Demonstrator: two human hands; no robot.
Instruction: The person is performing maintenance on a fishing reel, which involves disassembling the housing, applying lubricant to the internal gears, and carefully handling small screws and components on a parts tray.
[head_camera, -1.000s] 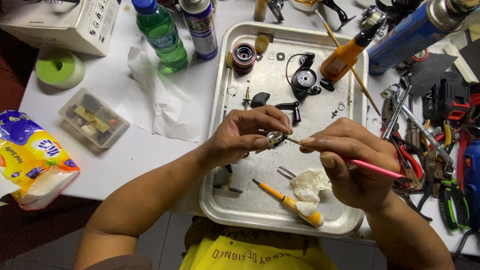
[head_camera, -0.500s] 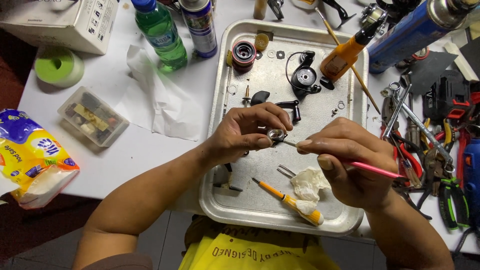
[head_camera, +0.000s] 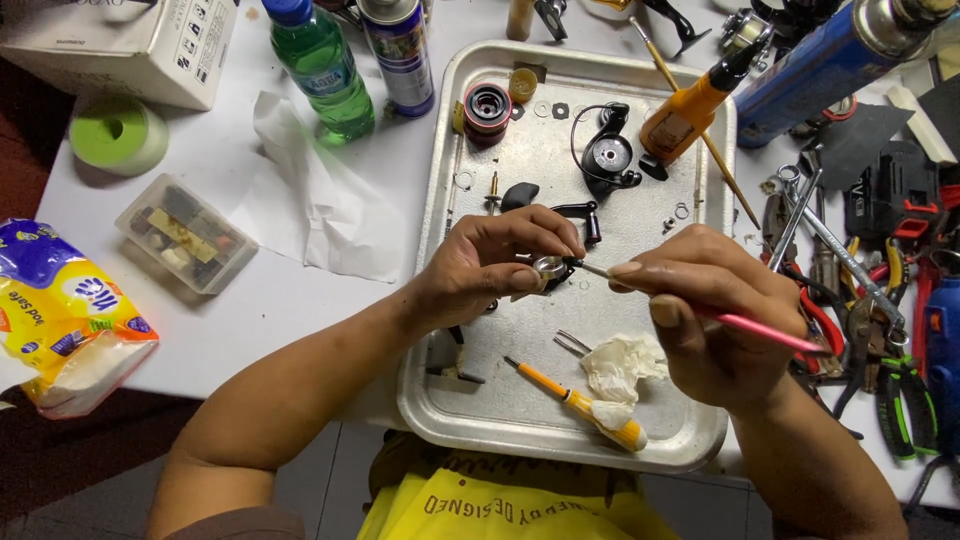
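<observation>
At frame centre, the left hand (head_camera: 490, 262) pinched a small metal part (head_camera: 548, 266) over the tray (head_camera: 480, 400), steadying it for the pink brush (head_camera: 740, 322) gripped in the right hand (head_camera: 705, 310). The tray held a screwdriver (head_camera: 575, 400), tissue (head_camera: 620, 365) and spool (head_camera: 487, 105).

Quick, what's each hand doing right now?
Left hand: closed on a small metal part.
Right hand: closed on a pink brush, tip at the part.
</observation>
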